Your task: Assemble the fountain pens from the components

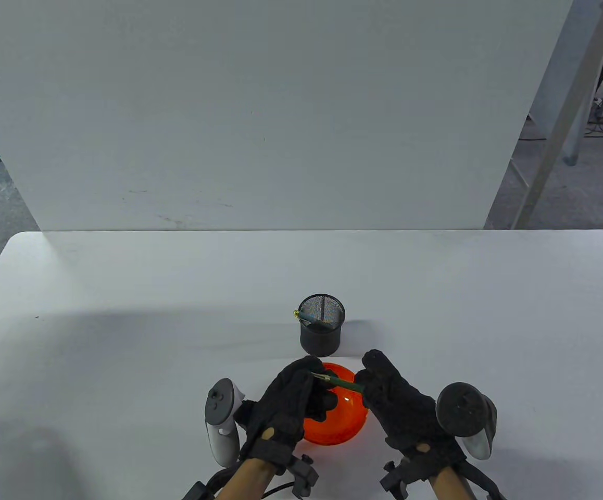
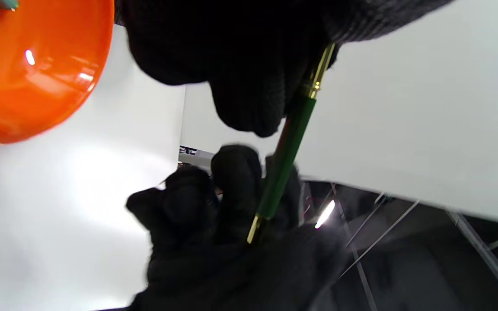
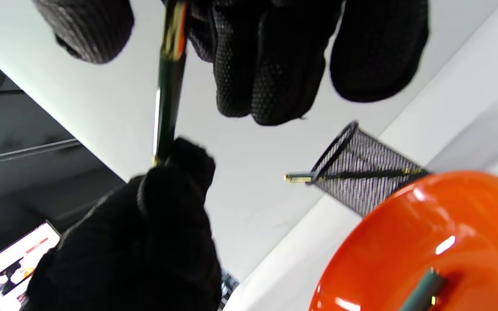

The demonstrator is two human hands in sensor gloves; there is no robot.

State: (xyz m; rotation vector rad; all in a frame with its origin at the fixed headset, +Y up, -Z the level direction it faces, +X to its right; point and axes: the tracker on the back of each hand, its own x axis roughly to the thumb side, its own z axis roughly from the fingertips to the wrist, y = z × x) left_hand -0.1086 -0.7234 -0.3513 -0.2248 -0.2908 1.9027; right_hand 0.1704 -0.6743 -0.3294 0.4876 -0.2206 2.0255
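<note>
I see a green pen barrel [image 2: 284, 162] with gold trim held between both gloved hands: my left hand [image 2: 231, 56] pinches its upper gold end, my right hand [image 2: 214, 242] grips its lower end. The orange bowl [image 2: 28, 73] sits left of the barrel on the white counter [image 2: 59, 207].

Both ends of green pen [image 1: 339, 383] buried in gloved grips. Part in orange bowl [image 3: 424, 287] cut off at bottom edge, blurred. Bowl's near half [image 1: 333, 435] hidden under hands. Pen in mesh cup [image 1: 321, 330] mostly concealed.
</note>
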